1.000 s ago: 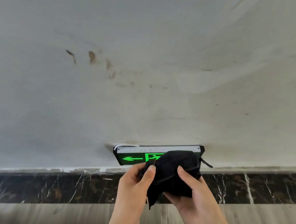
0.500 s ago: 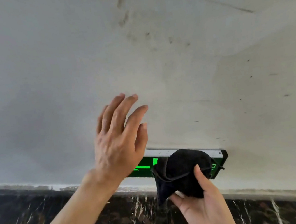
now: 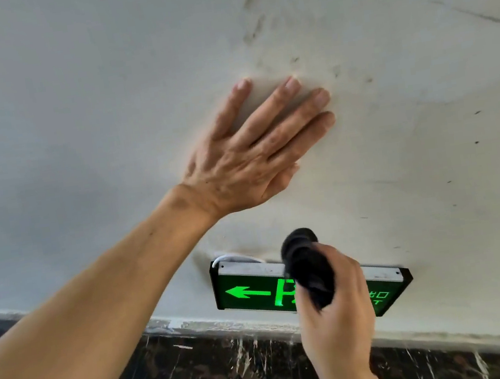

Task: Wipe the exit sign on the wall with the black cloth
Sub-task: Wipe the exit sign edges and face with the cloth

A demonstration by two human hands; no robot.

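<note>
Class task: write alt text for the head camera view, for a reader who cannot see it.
A right hand presses a bunched black cloth against a green exit sign low on a white wall. The left hand rests flat on the wall above.

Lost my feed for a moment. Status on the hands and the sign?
Left hand flat on wall above sign. Right hand gripping black cloth, pressed at exit sign middle. Nothing blocking.
</note>
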